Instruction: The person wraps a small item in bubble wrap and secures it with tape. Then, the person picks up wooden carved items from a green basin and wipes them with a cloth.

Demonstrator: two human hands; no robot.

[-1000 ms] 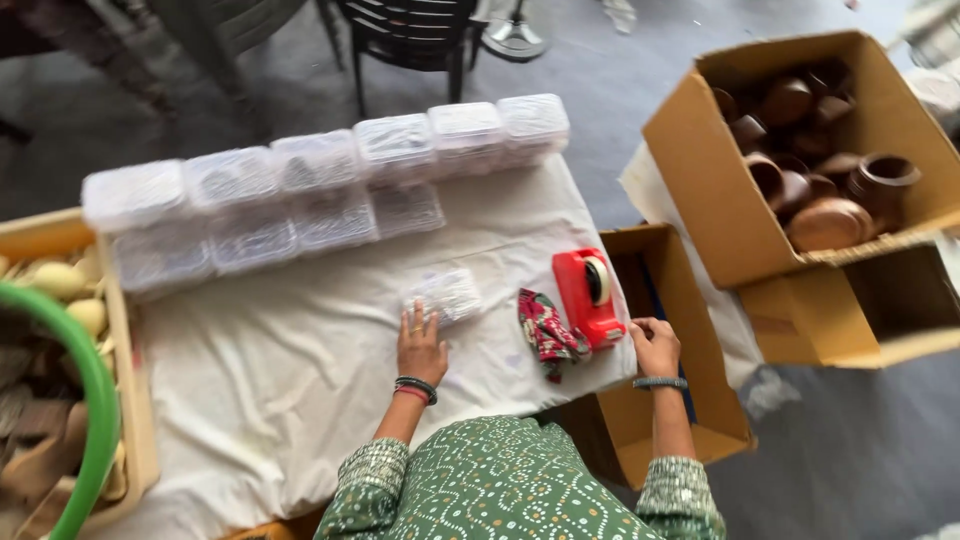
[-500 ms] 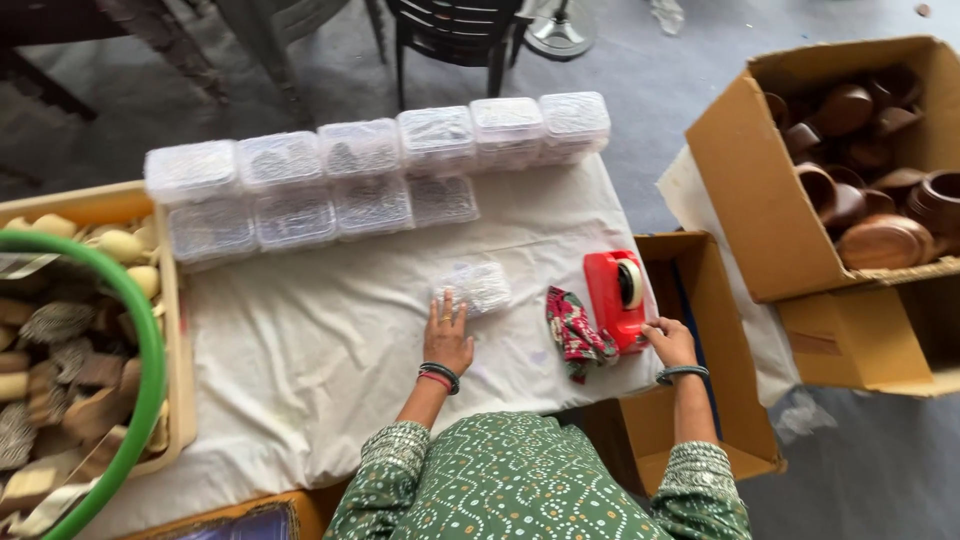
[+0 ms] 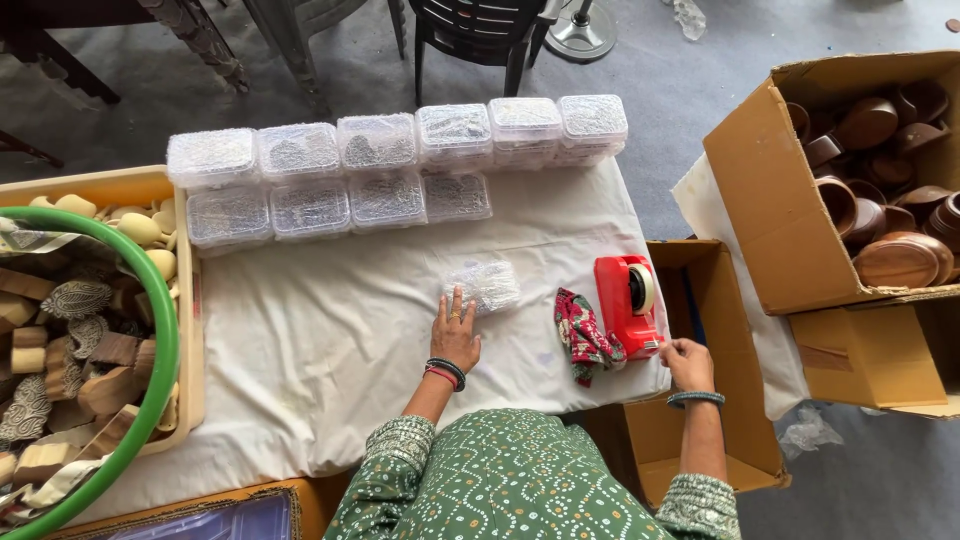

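My left hand [image 3: 455, 334] lies flat on the white cloth [image 3: 330, 330], fingertips touching a small clear plastic packet [image 3: 485, 283]. My right hand [image 3: 687, 362] rests at the cloth's right edge, fingers on the near end of a red tape dispenser [image 3: 628, 303]. A red patterned cloth pouch [image 3: 584, 335] lies between my hands, just left of the dispenser. Both wrists wear bangles; my sleeves are green with white dots.
Two rows of clear lidded plastic boxes [image 3: 380, 160] line the far side. A tray of wooden blocks [image 3: 90, 330] with a green hoop [image 3: 160, 360] stands left. Cardboard boxes of brown clay pots [image 3: 870, 190] sit right; an open box [image 3: 700, 400] lies below the table edge.
The view has shifted slightly, so everything sits further right and lower in frame. Both hands stay about where they were, the left by the packet, the right at the dispenser.
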